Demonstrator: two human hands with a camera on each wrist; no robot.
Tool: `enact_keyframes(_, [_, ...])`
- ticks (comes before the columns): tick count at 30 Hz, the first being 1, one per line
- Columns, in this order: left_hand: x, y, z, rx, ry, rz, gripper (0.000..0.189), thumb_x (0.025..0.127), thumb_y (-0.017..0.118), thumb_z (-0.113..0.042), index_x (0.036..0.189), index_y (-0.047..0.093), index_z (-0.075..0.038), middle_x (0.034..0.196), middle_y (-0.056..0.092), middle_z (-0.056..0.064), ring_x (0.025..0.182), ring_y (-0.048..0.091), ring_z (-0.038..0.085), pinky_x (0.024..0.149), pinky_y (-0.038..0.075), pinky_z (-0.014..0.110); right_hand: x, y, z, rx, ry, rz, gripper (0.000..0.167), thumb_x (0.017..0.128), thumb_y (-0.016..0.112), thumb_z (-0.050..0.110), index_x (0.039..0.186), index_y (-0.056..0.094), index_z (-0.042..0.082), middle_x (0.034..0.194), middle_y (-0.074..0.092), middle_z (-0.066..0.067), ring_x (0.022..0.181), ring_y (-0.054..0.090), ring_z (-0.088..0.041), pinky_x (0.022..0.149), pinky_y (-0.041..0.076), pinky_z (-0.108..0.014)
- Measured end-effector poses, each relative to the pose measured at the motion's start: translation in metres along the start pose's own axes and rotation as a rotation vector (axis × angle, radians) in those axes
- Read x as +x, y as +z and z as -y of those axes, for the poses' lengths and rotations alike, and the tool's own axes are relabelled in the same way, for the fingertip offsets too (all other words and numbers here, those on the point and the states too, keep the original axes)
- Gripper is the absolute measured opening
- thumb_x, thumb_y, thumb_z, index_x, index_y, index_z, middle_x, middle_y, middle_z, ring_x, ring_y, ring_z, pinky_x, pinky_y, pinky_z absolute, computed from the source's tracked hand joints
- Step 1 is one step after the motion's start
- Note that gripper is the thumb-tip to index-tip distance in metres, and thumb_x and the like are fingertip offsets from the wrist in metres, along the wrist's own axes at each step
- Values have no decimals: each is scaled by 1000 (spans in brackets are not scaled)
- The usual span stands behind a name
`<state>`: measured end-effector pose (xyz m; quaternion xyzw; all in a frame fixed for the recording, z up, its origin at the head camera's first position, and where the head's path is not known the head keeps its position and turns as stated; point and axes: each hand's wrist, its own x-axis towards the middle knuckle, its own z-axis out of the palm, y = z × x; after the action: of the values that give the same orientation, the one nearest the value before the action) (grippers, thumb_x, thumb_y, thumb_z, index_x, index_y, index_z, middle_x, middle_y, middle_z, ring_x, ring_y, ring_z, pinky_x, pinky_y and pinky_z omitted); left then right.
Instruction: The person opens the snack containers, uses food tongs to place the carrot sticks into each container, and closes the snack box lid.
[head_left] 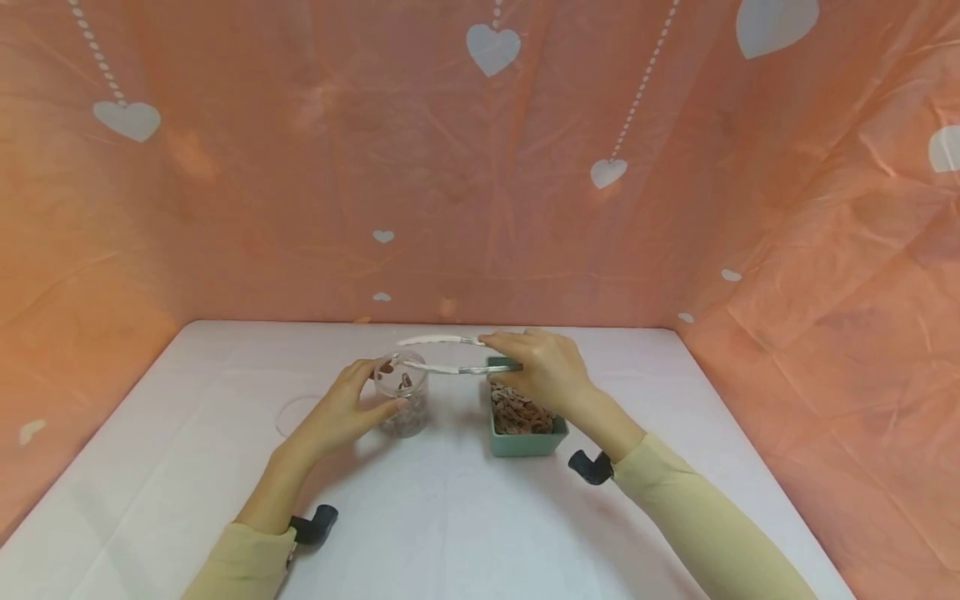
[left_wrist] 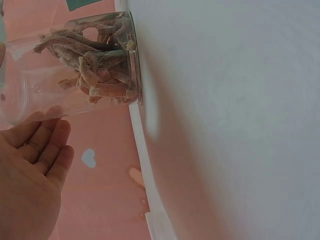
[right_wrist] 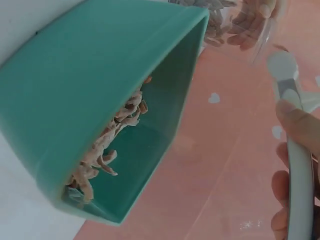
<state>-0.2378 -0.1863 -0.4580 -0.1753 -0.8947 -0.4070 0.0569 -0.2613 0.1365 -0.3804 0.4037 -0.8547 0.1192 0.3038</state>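
My left hand (head_left: 348,408) holds a clear jar (head_left: 408,412) upright on the table, thumb on its near side and fingers round the far side. Brown, twisted dried strips (left_wrist: 95,65) fill the jar's lower part. In my right hand (head_left: 551,371) is a pair of tongs (head_left: 442,339) with metal arms and white tips, held level with the jar's mouth. One white tip overlaps the jar's rim in the head view; a small dark sliver shows beside a tip in the right wrist view. Below the right hand stands a green rectangular container (right_wrist: 95,95) with more brown strips (head_left: 517,411).
A thin clear round lid (head_left: 296,414) lies on the white table (head_left: 450,525), left of the jar and partly behind the left forearm. Orange cloth with white hearts (head_left: 450,208) walls the table at the back and sides. A black mount (head_left: 315,525) sits at each wrist.
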Motion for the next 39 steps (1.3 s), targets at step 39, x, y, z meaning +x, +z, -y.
enact_keyframes(39, [4,0,4,-7,-10,1,74,96,76,-38,153,44,-2,145,53,17,142,42,39,117,33,63,-89,-63,-60,20,295,273,50,83,87,29,128,75,11,108,79,-6,70,60,-12,58,45,-33])
